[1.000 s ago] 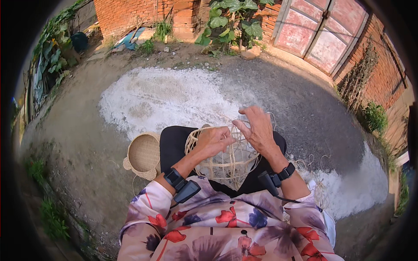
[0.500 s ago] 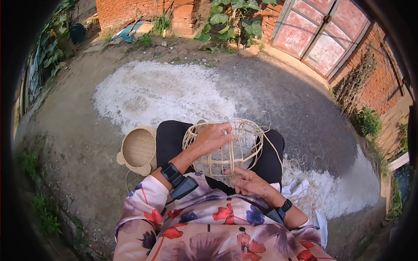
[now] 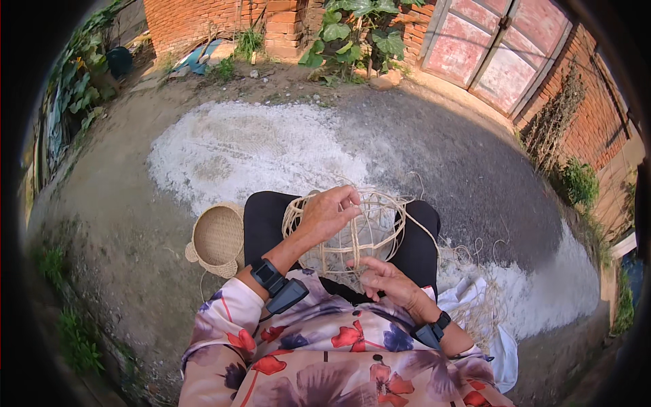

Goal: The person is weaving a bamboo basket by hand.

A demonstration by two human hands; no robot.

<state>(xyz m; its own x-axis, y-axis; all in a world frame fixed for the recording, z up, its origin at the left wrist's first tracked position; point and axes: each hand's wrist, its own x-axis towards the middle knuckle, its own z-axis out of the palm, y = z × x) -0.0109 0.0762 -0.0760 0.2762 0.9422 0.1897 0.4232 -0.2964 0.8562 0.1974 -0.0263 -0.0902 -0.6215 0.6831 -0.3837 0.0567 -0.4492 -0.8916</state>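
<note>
An open, cage-like frame of pale twisted cord [image 3: 366, 227] lies across my lap between my knees. My left hand [image 3: 330, 214] is over its top, fingers closed in a pinch on a cord strand near the middle. My right hand [image 3: 390, 285] is at the near side, index finger stretched to a cord crossing, thumb apart and the other fingers curled. Through the gaps a pale, rounded surface shows; what it is I cannot tell. A round woven basket [image 3: 218, 234] with small ear-like knobs sits on the ground beside my left knee.
Loose cords [image 3: 483, 305] lie tangled on a white sheet or bag [image 3: 503, 359] at my right. White powder [image 3: 258, 146] covers part of the ground ahead. Farther off are a brick wall [image 3: 203, 24], climbing plants [image 3: 352, 37] and a worn red-and-white metal door [image 3: 498, 51].
My left hand has risen slightly from the frame's top, still pinching. My right index finger has shifted a little left and up along the near cords. The view has moved slightly.
</note>
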